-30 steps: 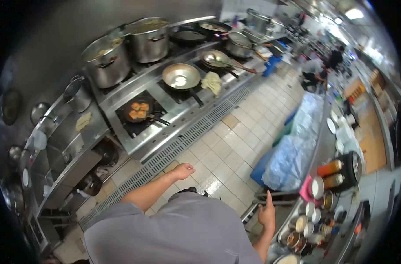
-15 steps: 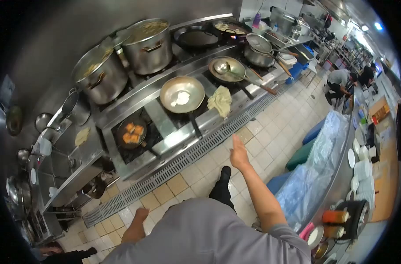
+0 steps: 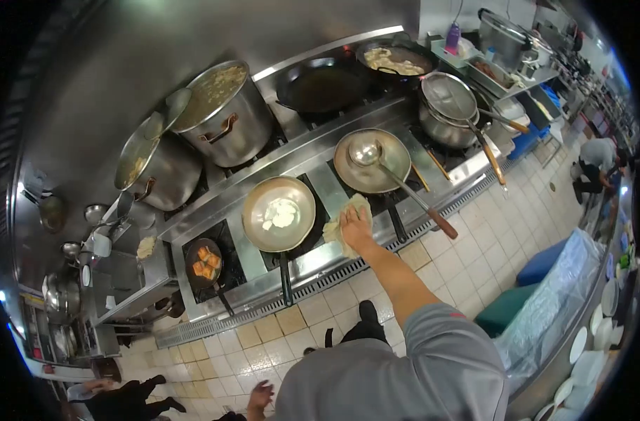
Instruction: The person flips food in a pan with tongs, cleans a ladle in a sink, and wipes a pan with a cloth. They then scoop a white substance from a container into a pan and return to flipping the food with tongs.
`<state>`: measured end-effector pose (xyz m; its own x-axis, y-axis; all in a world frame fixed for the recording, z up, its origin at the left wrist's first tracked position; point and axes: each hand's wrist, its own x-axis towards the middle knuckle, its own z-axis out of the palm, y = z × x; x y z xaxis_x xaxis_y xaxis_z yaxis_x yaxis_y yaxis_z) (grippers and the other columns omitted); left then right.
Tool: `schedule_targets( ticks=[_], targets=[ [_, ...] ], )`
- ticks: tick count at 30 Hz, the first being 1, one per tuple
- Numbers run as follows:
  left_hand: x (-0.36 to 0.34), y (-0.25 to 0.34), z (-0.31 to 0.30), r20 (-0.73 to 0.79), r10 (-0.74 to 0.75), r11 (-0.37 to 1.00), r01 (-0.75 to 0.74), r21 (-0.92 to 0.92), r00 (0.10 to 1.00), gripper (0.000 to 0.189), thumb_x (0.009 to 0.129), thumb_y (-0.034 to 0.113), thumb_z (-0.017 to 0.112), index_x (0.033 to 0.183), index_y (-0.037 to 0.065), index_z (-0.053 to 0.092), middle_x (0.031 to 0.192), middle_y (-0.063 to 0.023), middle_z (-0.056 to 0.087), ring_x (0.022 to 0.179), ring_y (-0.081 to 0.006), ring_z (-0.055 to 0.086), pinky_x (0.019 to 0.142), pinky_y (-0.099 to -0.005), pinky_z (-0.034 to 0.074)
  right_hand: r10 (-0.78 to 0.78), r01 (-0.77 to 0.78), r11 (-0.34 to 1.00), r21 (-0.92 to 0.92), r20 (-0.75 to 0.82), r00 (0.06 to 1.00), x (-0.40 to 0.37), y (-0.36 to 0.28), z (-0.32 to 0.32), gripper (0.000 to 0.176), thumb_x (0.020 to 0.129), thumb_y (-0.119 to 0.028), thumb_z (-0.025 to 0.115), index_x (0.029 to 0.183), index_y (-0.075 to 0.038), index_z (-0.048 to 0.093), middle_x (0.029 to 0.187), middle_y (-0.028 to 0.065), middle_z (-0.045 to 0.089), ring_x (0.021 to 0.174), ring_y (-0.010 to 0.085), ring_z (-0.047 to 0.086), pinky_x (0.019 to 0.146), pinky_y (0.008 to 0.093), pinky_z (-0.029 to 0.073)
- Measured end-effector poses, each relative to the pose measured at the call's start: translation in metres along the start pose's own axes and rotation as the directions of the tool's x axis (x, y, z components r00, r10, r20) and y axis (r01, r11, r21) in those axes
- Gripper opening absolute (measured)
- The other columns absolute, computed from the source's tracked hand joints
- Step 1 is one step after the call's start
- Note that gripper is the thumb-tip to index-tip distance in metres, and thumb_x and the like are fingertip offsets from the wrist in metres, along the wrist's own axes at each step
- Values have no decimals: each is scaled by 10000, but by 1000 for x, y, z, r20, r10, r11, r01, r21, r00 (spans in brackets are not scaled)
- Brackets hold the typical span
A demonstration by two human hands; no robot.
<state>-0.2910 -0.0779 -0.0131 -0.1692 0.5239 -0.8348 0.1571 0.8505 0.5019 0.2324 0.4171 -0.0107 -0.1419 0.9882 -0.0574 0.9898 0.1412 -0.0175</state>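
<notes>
My right hand (image 3: 356,230) is on a pale yellow cloth (image 3: 332,231) at the stove's front edge, its fingers closing over the fabric. Left of it, a light frying pan (image 3: 257,210) holds white pieces; its black handle points toward me. To the right rests a wider pan (image 3: 348,175) with a ladle (image 3: 365,149) lying in it. A small dark pan (image 3: 209,247) with orange-brown pieces stands on the left burner. Low by my body hangs my left hand (image 3: 262,396), empty, with its fingers loosely apart.
Two tall stockpots (image 3: 232,137) and a dark wok (image 3: 323,88) line the back. A lidded pot (image 3: 446,126) stands at the right. Plastic-covered bins (image 3: 544,302) are on my right. One co-worker (image 3: 597,165) bends at far right; another person's legs (image 3: 130,400) show lower left.
My right hand has moved from over the floor to the cloth on the stove edge. The stove looks closer. My left hand is now lower in the view.
</notes>
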Motion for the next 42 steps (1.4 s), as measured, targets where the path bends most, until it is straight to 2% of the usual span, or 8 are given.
schedule_targets(
  ticks=[13, 16, 21, 26, 32, 34, 36, 42],
  targets=[
    [-16, -52, 101, -80, 83, 985, -69, 159, 993, 550, 815, 317, 727, 1251, 47, 528, 1067, -103, 631, 942, -263, 625, 770, -394, 508, -170, 325, 805, 497, -332, 928, -44, -13, -117, 429, 914, -230, 553, 1301, -47, 527, 1473, 264, 350, 1379, 421, 321, 1119, 508, 288],
    [19, -126, 104, 510, 745, -191, -595, 781, 430, 548, 778, 339, 750, 1200, 47, 559, 1025, -91, 639, 927, -270, 627, 774, -408, 509, -19, 386, 496, 778, -434, 901, -99, 22, -188, 520, 920, -251, 608, 1369, -36, 457, 1456, 252, 384, 1377, 408, 328, 1120, 424, 293],
    [45, -121, 160, 210, 282, 511, -331, 793, 936, 369, 702, 358, 756, 865, 71, 591, 903, -94, 620, 886, -286, 615, 788, -415, 503, -31, 8, -863, 505, -69, 997, -172, 173, -306, 707, 990, -570, 296, 1451, -34, 327, 1463, 153, 406, 1388, 352, 330, 1076, 603, 307],
    [83, -81, 204, 232, 372, 342, -364, 866, 899, 274, 764, 283, 705, 906, 80, 588, 893, -123, 611, 860, -275, 621, 737, -434, 511, 182, 149, -747, 648, -17, 983, -173, 311, -289, 681, 992, -520, 392, 1427, 1, 336, 1393, 211, 477, 1299, 354, 456, 1045, 526, 384],
    [108, -6, 259, 247, 526, 502, -532, 681, 814, 263, 866, 253, 615, 1066, 87, 575, 906, -132, 600, 818, -278, 623, 656, -445, 516, 660, -353, 599, 719, -193, 726, -127, 549, -132, 718, 828, -418, 725, 1310, 59, 492, 1159, 229, 625, 1076, 283, 599, 856, 392, 510],
    [92, 53, 298, -169, -146, 914, 68, -399, 975, 280, 909, 253, 565, 1131, 83, 563, 926, -128, 595, 793, -277, 622, 622, -441, 515, 565, -312, 259, 914, 119, 817, -113, 546, -126, 580, 865, -383, 698, 1260, 10, 539, 944, 166, 662, 844, 276, 640, 686, 362, 529],
    [88, 102, 352, -224, -10, 965, -50, -257, 975, 289, 889, 265, 601, 1090, 58, 580, 892, -124, 619, 785, -267, 633, 625, -429, 517, 57, -389, -530, 754, 489, 870, -105, 530, -125, 388, 934, -345, 617, 1158, -35, 552, 755, 87, 579, 631, 196, 567, 518, 327, 468],
    [44, 259, 461, -204, 89, 996, -81, 48, 975, 449, 905, 303, 633, 1267, 54, 541, 929, -111, 630, 787, -207, 623, 584, -331, 503, 118, -258, -585, 768, 396, 911, -103, 464, -198, 253, 963, -340, 574, 951, -102, 489, 584, 8, 479, 434, 127, 450, 405, 285, 368]
  ],
)
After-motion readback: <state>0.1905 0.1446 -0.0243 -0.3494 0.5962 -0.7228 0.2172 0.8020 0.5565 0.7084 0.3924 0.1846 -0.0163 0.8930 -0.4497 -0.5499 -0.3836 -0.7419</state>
